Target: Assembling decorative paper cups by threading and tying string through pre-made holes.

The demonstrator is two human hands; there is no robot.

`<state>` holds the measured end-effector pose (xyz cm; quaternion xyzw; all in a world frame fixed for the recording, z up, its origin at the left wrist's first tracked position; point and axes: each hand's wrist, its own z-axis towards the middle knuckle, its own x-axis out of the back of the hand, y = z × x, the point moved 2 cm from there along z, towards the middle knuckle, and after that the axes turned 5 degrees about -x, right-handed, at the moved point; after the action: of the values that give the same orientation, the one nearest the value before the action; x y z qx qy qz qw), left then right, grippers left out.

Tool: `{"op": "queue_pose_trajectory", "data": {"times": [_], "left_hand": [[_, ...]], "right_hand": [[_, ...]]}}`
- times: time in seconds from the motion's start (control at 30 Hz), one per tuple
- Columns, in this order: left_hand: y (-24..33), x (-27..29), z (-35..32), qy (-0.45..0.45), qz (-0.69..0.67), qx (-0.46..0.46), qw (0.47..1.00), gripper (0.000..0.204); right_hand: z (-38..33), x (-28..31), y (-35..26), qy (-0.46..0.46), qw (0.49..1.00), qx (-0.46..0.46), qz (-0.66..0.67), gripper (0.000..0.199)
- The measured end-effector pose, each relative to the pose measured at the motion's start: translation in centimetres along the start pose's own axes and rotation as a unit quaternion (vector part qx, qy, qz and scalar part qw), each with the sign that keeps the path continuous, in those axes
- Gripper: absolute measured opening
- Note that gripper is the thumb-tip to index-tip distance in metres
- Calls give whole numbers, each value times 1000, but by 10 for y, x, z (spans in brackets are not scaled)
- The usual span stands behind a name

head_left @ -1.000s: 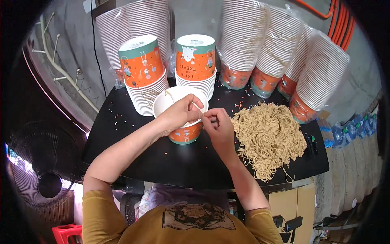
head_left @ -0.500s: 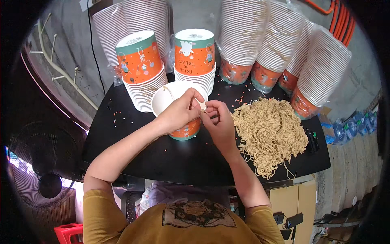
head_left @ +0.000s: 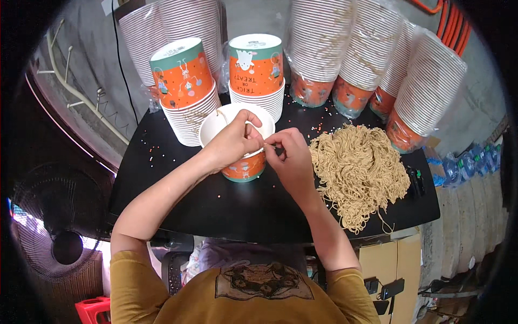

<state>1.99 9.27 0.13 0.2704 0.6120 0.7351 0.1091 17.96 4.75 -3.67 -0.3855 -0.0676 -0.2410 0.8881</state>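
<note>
An orange paper bucket [head_left: 244, 171] with a white inside and a green base stands upright on the black table. My left hand [head_left: 236, 141] reaches over its opening, fingers curled, thumb and fingertip pinched at the right side of the rim. Touching the same spot from outside, my right hand [head_left: 291, 159] is pinched too. A short bit of tan string shows between the fingertips, mostly hidden by them. Another piece of string [head_left: 221, 114] hangs inside the bucket at its far left rim. To the right of my right hand lies a big heap of tan strings [head_left: 360, 173].
Behind the bucket stand two stacks of upside-down buckets, left [head_left: 186, 81] and right [head_left: 256, 65]. Tall plastic-wrapped bucket stacks [head_left: 426, 81] line the back. Small coloured beads [head_left: 321, 127] are scattered on the table [head_left: 178, 200]. Dark cutters [head_left: 415, 182] lie near the right edge.
Both hands stay at the bucket's rim. The right hand's fingers have closed in nearer to the left fingertips, and the view has shifted slightly.
</note>
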Motion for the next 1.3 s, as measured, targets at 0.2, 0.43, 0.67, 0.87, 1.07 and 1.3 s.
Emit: {"op": "queue_pose_trajectory", "data": {"times": [0.2,0.43,0.67,0.87,1.07,1.3], "left_hand": [[2,-1,1,-10,13,20,1000,33],[5,2,0,-9,-16,39,999,30],[3,3,3,-19,-21,60,998,27],[3,1,5,-24,-24,61,998,24],[3,2,4,-32,2,33,999,24],[7,-1,-2,-36,166,-8,985,22]], "right_hand": [[-1,-1,1,12,999,30,-34,21],[0,4,-7,-1,1000,24,-16,20],[-1,4,-3,9,999,46,-24,16],[0,5,-1,12,998,39,-44,16],[-1,9,-4,-5,999,39,-32,22],[-7,13,3,-20,1000,-7,-8,23]]}}
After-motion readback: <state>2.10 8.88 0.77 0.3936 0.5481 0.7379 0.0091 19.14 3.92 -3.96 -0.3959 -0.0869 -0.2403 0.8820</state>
